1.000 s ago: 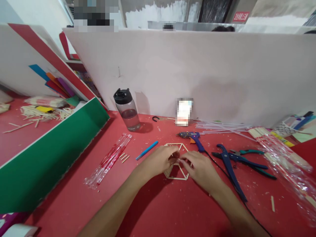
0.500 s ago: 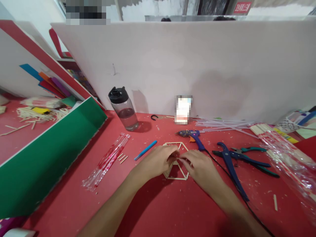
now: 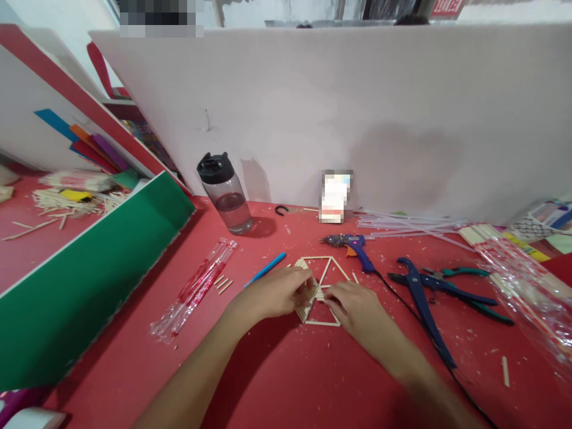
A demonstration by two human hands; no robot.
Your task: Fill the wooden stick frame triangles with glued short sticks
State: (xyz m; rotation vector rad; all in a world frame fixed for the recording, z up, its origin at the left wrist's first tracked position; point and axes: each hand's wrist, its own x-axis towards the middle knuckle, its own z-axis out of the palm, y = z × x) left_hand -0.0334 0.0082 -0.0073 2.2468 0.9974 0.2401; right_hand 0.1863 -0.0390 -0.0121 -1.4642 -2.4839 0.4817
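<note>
A flat six-sided frame of thin wooden sticks (image 3: 322, 323) lies on the red table, with spokes meeting at its middle. Its left section is filled with sticks laid side by side. Over that section my left hand (image 3: 283, 292) rests with curled fingers, and what is under its fingertips is hidden. My right hand (image 3: 357, 307) is closed in a pinch near the frame's middle, where a short pale stick shows at its fingertips. A blue pen (image 3: 266, 269) lies beyond my left hand. Behind the frame is a purple hot glue gun (image 3: 353, 245), its cord running past my right hand.
Blue cutters (image 3: 415, 292) and green-handled pliers (image 3: 465, 272) lie to the right, beside bagged sticks (image 3: 518, 274). Plastic wrappers (image 3: 201, 286) and short sticks (image 3: 223, 285) are at left. A water bottle (image 3: 227, 196), a phone (image 3: 335, 196) and glue sticks (image 3: 402, 223) stand or lie along the white partition.
My hands, close together over the frame's middle before, are now slightly apart. The left moved a little left, the right lower. The whole view shifted slightly.
</note>
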